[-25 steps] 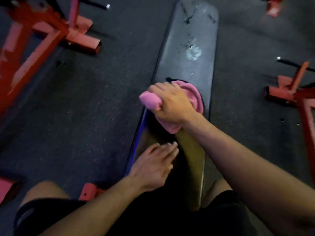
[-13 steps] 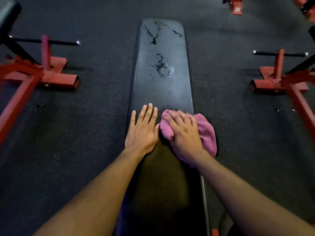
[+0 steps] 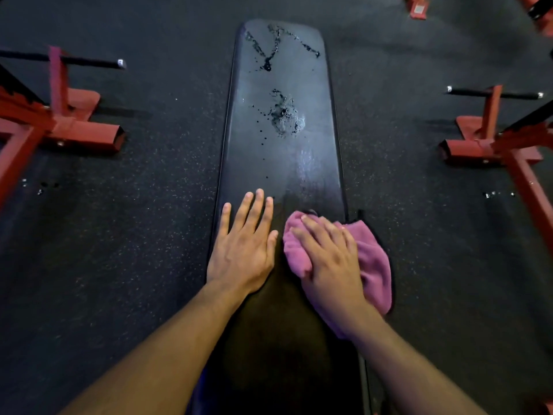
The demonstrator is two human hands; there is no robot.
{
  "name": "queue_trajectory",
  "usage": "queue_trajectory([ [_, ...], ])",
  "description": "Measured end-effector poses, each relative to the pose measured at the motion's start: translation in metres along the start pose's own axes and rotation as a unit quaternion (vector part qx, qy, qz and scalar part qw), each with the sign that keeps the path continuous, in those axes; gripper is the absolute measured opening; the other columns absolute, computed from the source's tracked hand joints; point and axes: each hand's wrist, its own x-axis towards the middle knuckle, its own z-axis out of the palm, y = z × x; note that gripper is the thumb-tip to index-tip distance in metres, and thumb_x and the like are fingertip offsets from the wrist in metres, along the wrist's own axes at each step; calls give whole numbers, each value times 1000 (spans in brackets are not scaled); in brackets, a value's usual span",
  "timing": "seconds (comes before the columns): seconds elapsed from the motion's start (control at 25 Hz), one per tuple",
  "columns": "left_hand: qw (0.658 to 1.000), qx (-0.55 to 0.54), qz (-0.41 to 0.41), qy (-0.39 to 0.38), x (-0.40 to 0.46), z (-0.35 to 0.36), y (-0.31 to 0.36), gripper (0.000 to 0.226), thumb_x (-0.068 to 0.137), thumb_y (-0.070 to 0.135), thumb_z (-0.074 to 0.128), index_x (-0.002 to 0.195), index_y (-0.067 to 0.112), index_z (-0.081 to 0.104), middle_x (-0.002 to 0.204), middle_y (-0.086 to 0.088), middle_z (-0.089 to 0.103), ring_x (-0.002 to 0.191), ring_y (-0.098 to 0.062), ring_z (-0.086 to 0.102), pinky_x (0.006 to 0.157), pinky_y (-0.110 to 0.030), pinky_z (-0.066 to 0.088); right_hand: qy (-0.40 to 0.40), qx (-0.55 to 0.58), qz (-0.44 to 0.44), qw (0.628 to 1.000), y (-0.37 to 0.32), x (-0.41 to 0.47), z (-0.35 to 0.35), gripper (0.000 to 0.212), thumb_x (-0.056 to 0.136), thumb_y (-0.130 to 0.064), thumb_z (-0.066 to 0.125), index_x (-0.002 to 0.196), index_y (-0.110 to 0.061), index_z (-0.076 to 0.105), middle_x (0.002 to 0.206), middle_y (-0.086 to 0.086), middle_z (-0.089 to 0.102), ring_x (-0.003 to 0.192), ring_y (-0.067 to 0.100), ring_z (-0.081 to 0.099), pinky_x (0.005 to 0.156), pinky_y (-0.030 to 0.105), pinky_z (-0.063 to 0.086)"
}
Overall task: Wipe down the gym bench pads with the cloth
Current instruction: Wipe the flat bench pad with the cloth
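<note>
Hands are both lying on the black bench pad (image 3: 284, 163), which I am calling the counter. My right hand (image 3: 330, 262) is pressing down on the pink cloth (image 3: 374, 265), its fingers (image 3: 317, 232) resting nearly straight on top of the cloth rather than curling round it, so that grip is lying wide. Cloth is bunching out from under the palm to the right, spilling past the counter's right edge. Just left of it, my left hand (image 3: 244, 250) is lying flat on the bare pad, fingers straight and slightly spread, thumb almost touching the cloth, gripping nothing. Ahead of both hands, wet streaks and droplets (image 3: 284, 115) are sitting on the far half of the pad. Red metal frames (image 3: 74, 127) are standing on the dark floor (image 3: 149, 205), well apart on either side.
</note>
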Motion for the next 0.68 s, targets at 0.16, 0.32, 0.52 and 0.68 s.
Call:
queue_trajectory([
  [0.16, 1000, 1, -6, 16, 0, 7, -1, 65, 106, 44, 17, 165, 17, 16, 174, -4, 10, 161, -20, 6, 130, -54, 7, 13, -51, 15, 998, 25, 130, 6, 66, 80, -21, 55, 146, -26, 52, 147, 0, 52, 131, 28, 46, 107, 47, 33],
  [0.32, 1000, -7, -4, 8, -1, 2, 1, 66, 106, 45, 13, 167, 18, 11, 175, -2, 3, 161, -19, -1, 130, -52, 1, 22, -21, 67, 997, 26, 168, -1, 61, 79, -17, 58, 140, -26, 56, 142, 0, 56, 124, 31, 52, 101, 45, 35],
  [0.52, 1000, 3, -3, 20, -2, 7, -1, 65, 107, 43, 20, 166, 17, 18, 174, -5, 12, 161, -22, 8, 129, -56, 10, 25, 7, 15, 1000, 3, 24, 0, 65, 81, -25, 54, 146, -24, 55, 151, -2, 51, 139, 22, 44, 119, 49, 28],
  [0.68, 1000, 15, -10, 10, 1, 4, 1, 66, 106, 45, 16, 166, 17, 15, 175, -4, 9, 161, -21, 4, 130, -54, 7, 19, -29, 56, 998, 12, 101, -4, 58, 80, -23, 57, 138, -29, 57, 140, -5, 56, 125, 24, 50, 104, 45, 35],
])
